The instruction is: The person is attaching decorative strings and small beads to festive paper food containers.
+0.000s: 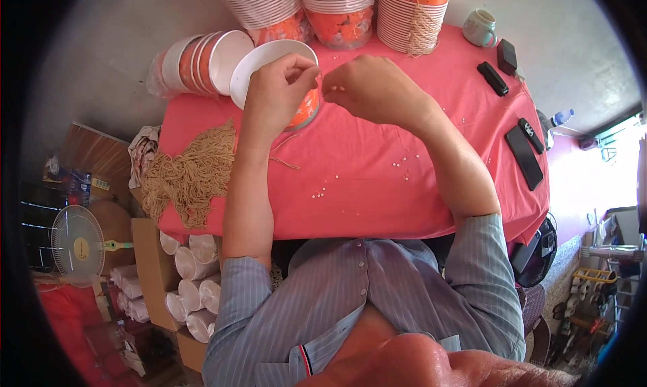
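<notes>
An orange paper bucket (308,109) with a white inside stands on the pink-covered table, partly hidden behind my left hand. My left hand (284,82) is raised over its right side, thumb and fingers drawn together. Just to the right, at the same height, my right hand (377,89) has its fingers curled and pinched, facing the left one. Whatever is in either pinch is too small or hidden to make out. A heap of tan strings (192,168) lies left of my left forearm, and a few loose strings (286,159) lie between my arms.
Nested bucket stacks (337,26) line the back edge; another stack (202,63) lies sideways at left. Small white bits (320,193) dot the cloth. At right are a phone (524,159), dark small items (493,78) and a mug (480,28). A carton (153,269) with white rolls stands below left.
</notes>
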Available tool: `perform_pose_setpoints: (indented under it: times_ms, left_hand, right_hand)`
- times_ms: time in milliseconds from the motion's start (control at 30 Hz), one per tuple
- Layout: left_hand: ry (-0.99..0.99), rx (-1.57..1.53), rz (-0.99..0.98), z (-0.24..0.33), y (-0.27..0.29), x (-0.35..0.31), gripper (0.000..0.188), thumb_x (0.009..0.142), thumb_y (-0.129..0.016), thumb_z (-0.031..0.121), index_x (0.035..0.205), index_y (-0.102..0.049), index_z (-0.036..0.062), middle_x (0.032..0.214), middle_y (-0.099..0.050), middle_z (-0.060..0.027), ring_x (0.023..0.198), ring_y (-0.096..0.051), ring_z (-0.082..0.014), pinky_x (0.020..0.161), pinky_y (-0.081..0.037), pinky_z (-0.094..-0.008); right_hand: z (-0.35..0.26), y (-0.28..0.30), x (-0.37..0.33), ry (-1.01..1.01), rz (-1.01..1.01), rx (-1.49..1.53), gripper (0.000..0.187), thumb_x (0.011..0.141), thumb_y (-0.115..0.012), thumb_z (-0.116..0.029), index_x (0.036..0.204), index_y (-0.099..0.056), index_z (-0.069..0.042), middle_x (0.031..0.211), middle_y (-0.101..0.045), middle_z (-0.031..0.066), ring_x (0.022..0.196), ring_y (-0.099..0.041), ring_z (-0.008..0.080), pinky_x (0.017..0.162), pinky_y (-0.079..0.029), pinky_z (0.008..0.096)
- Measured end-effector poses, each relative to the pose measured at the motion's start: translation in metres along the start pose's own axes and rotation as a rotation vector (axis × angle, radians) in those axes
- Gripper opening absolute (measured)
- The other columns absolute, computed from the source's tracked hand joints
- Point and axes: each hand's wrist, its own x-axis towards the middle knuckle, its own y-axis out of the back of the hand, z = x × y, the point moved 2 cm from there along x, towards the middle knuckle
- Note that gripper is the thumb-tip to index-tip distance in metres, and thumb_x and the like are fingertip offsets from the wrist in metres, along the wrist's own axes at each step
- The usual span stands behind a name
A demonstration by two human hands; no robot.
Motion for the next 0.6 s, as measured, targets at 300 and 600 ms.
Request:
perform_pose_setpoints:
  times_ms: [300,600]
  left_hand:
    - [0.042,-0.139,-0.037,-0.002,-0.001,-0.013,0.022,0.108,-0.067,0.012,0.116,-0.077,-0.0065,0.098,-0.083,-0.0107,0.092,-0.077,-0.0131,0.084,-0.058,-0.0284]
    - [0.034,-0.130,-0.032,-0.005,-0.001,-0.010,0.023,0.108,-0.068,0.013,0.117,-0.077,-0.0063,0.099,-0.083,-0.0094,0.094,-0.076,-0.0118,0.086,-0.057,-0.0272]
  right_hand:
    - [0.021,0.004,0.012,-0.117,0.016,0.506,0.019,0.105,-0.070,-0.014,0.111,-0.081,0.000,0.085,-0.077,0.0053,0.077,-0.071,0.0113,0.072,-0.059,0.0317]
    - [0.022,-0.006,0.017,-0.116,0.178,0.624,0.023,0.102,-0.068,-0.020,0.108,-0.083,-0.004,0.078,-0.074,0.0068,0.069,-0.068,0.0143,0.068,-0.055,0.0329]
